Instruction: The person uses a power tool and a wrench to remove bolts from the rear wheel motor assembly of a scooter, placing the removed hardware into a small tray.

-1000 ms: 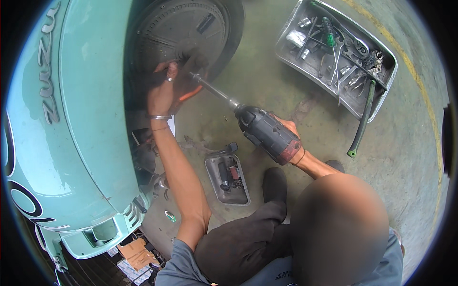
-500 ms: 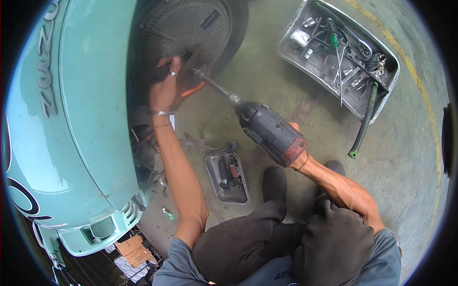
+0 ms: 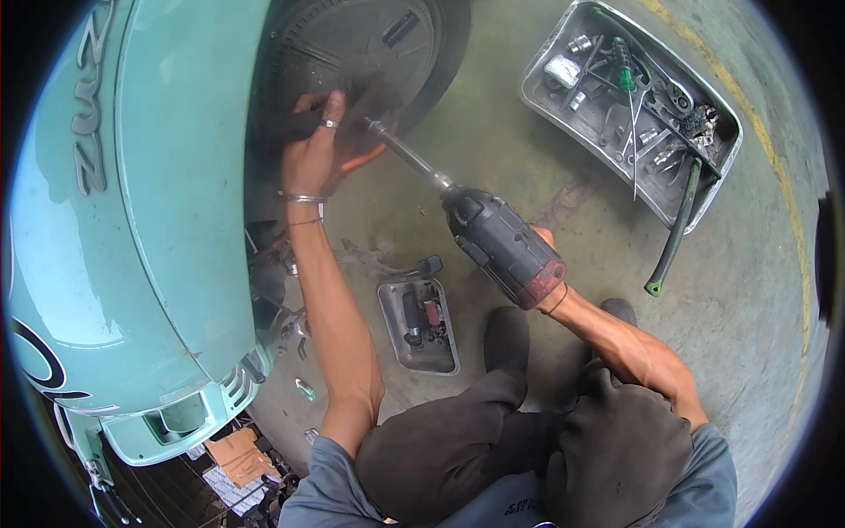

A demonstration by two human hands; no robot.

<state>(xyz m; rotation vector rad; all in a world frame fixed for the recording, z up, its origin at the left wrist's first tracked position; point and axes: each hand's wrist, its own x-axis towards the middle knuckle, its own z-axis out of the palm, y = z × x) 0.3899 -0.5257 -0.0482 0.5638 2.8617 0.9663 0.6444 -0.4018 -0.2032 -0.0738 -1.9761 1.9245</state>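
Note:
My right hand (image 3: pixel 556 297) grips a black and red impact wrench (image 3: pixel 500 236), mostly hidden behind its body. From the tool a long socket extension (image 3: pixel 407 154) runs up and left to the hub of a dark wheel (image 3: pixel 308 48). What its tip sits on is hidden in blur and shadow. My left hand (image 3: pixel 310 158), with a ring and bracelet, is closed at the hub beside the extension's tip. Dark shadow covers whatever its fingers hold. Just below it, an orange bar-like piece (image 3: pixel 363 160) shows; whether the hand holds this is unclear.
A teal vehicle body (image 3: pixel 185 202) fills the left side. At upper right lies a metal tray (image 3: pixel 572 119) of wrenches, sockets and a screwdriver, a green-handled bar (image 3: pixel 678 233) overhanging its edge. A smaller tray (image 3: pixel 431 356) sits near my feet. Cardboard (image 3: pixel 239 458) lies lower left.
The view has shifted slightly, so the trays and wheel appear a little to the right. Both hands keep their places at the hub and on the impact wrench.

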